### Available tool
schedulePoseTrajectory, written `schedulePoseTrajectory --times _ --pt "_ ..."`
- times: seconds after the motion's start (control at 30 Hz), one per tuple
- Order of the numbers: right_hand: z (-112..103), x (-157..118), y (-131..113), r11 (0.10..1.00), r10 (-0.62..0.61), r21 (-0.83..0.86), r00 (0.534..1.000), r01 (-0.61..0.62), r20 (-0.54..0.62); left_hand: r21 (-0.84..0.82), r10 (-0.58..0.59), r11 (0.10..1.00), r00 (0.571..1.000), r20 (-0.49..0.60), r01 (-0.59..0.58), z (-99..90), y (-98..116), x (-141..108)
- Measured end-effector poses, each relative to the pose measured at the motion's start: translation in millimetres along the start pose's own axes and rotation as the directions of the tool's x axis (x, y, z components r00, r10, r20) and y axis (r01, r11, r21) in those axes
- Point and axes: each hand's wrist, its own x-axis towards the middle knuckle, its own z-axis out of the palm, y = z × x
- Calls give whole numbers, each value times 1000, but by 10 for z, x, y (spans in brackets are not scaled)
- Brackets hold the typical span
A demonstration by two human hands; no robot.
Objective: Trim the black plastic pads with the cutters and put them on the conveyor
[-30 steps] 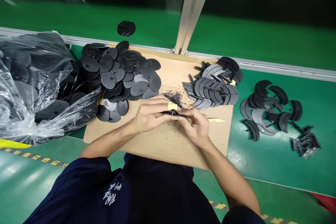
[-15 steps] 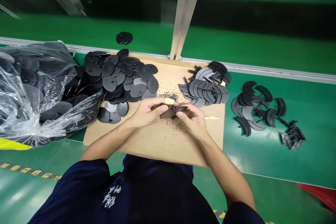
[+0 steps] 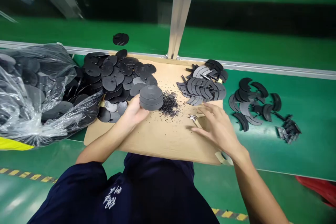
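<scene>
My left hand (image 3: 136, 112) holds a flat black disc (image 3: 151, 97) by its near left edge, its face turned up with curved lines across it and a small mark on top. My right hand (image 3: 219, 127) is spread over the right side of the cardboard, thumb and fingers apart. Between them lie small nippers (image 3: 193, 117) with metal jaws and yellowish handles; whether the fingers touch the handles I cannot tell. Tiny black scraps (image 3: 170, 104) lie heaped just right of the disc.
Left on the cardboard (image 3: 162, 143) is a pile of black discs (image 3: 115, 77), beside a clear plastic bag (image 3: 47, 119) of more. Curved black pieces (image 3: 202, 87) are stacked at right; others (image 3: 245, 103) and small black parts (image 3: 288, 129) lie on the green table (image 3: 309, 112). A metal post (image 3: 181, 17) stands behind.
My hands have come apart. The left moved slightly left with the disc, now tilted face up; the right moved off it to the right, by the nippers. The scrap heap is uncovered.
</scene>
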Motion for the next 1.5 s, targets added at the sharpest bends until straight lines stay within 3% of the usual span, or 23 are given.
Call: schedulePoseTrajectory --times 0.07,0.17,0.3,0.4,0.47,0.53,0.63,0.77,0.87,1.0,1.5 --pt "8 -125 71 984 25 -179 999 -19 35 -44 -22 999 1000 -16 21 14 51 -11" --pt "38 -179 68 959 37 -281 999 -25 36 20 3 1000 997 76 -4 58 92 -40" --pt "-14 -113 -14 967 25 -254 999 -18 23 164 52 983 979 197 -85 74 70 -21" --pt "-56 -31 -43 989 -5 -146 1000 4 -2 302 152 925 952 266 -232 40 19 28" --pt "-59 39 -54 998 -21 -66 998 17 -60 420 266 822 911 315 -385 13 -12 52" --pt "-50 126 -79 999 -26 23 993 28 -115 528 376 656 840 391 -540 -10 -31 57" --pt "-29 283 -150 986 -56 145 987 79 -153 592 414 432 733 539 -680 -30 -41 41" --pt "32 481 -224 966 -158 174 969 192 -191 555 383 313 637 669 -771 -38 -45 24" --pt "97 571 -221 964 -203 127 954 234 -218 528 391 263 589 707 -808 -40 -47 27" --pt "151 617 -180 951 -230 153 944 270 -237 519 383 260 581 718 -814 -49 -43 47" --pt "171 644 -113 911 -232 278 935 306 -268 523 344 323 613 711 -789 -61 -62 78"
